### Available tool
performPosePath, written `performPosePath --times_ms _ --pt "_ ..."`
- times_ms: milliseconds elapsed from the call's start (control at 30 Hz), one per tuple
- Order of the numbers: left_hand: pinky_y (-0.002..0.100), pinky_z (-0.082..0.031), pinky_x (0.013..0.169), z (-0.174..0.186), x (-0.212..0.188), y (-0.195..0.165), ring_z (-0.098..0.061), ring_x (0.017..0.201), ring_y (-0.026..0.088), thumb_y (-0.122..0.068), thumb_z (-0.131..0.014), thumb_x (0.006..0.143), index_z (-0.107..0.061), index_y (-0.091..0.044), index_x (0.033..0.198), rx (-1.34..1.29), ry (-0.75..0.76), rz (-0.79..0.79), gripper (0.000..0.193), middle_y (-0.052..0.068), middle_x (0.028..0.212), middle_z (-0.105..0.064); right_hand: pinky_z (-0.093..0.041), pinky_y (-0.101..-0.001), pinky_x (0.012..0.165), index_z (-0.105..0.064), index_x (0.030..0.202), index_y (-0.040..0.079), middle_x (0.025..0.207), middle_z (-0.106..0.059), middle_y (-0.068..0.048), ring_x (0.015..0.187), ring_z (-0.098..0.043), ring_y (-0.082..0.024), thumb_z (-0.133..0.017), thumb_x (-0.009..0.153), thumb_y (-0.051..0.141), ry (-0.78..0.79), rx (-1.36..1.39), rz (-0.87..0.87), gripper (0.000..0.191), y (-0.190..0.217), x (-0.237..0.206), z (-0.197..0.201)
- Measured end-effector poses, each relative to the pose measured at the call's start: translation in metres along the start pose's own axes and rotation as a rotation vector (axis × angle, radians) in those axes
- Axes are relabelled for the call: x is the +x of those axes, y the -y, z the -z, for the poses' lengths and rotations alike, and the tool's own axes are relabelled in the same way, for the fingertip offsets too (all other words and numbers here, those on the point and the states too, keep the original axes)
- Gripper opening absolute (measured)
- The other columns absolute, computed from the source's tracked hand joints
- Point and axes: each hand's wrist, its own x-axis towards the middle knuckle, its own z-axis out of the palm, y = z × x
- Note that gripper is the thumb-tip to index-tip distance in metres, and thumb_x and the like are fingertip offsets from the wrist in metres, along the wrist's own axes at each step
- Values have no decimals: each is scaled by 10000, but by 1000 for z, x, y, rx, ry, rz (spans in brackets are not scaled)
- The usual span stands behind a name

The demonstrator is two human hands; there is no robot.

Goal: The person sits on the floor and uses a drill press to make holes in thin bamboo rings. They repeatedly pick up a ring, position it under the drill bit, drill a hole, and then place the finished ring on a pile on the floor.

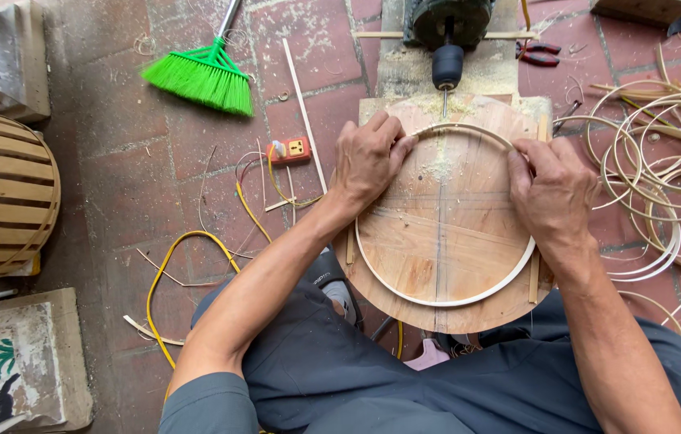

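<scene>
While the bamboo hoop (445, 299) lay flat below the drill bit (445, 103), our left hand (369, 157) and right hand (553, 193) pinched its top arc (left nearer the bit).

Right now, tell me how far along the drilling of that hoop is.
Done: sawdust lies on the wooden board under the drill bit, so some drilling has happened. In hand: the left hand and right hand press the hoop flat on the board, its top edge near the bit. Left: I cannot see holes in the hoop; a pile of hoops lies to the right.
</scene>
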Motion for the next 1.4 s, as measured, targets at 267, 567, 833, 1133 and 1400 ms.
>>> performPosePath --times_ms 267,567,833,1133,1400 --pt "394 -378 664 -2 2 15 -544 679 267 -237 -773 916 -577 -85 879 2 63 -125 251 61 836 -585 -449 -319 557 -774 1110 63 914 -652 -70 686 -609 -166 -779 1049 127 -2 16 4 88 -3 -9 -5" --pt "402 -364 650 -3 -1 4 -538 660 271 -206 -793 893 -571 -71 851 79 42 -101 263 80 814 -584 -526 -356 634 -745 1078 61 922 -664 -102 735 -674 -240 -782 996 108 -47 88 -11 102 9 -1 2" --pt "402 -370 692 -3 -2 5 -551 779 264 -164 -780 885 -555 -78 860 68 -24 -101 242 82 825 -553 -516 -361 628 -760 1041 97 876 -655 -68 722 -665 -236 -801 972 156 -38 18 37 100 2 12 -6" --pt "393 -370 697 -8 -3 10 -524 751 232 -196 -784 895 -554 -89 855 77 5 -66 256 61 803 -540 -502 -341 585 -771 1059 86 856 -654 -57 672 -638 -193 -804 977 168 -1 35 20 121 -7 11 -12" --pt "390 -362 687 -6 -4 8 -520 737 228 -197 -784 903 -559 -91 855 69 -18 -62 254 60 796 -542 -511 -351 609 -780 1087 81 861 -661 -86 734 -643 -209 -714 1084 217 86 190 -60 151 -14 18 0"
